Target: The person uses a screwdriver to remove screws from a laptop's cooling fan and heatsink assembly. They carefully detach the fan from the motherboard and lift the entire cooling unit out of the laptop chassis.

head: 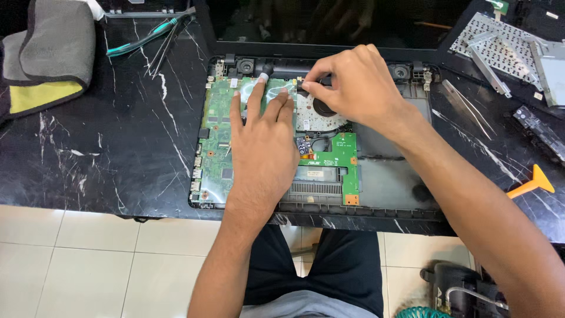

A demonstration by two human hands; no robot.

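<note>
An opened laptop base [388, 182] lies on a black marble table [118, 147], with its green motherboard [215, 135] exposed on the left side. My left hand [262, 141] lies flat on the motherboard, fingers spread and pointing away from me. My right hand [353, 88] is over the cooling fan [321, 109] near the hinge, with thumb and fingertips pinched on a small dark part at the fan's top edge; what it is cannot be made out. The laptop screen [329, 23] stands open behind.
A grey and yellow cloth [50, 53] sits at the far left. Teal-handled tweezers [147, 38] lie behind the laptop. A removed keyboard and metal brackets [500, 53] lie at the back right. An orange pry tool [532, 184] rests at the right edge. A dark memory stick [538, 129] lies nearby.
</note>
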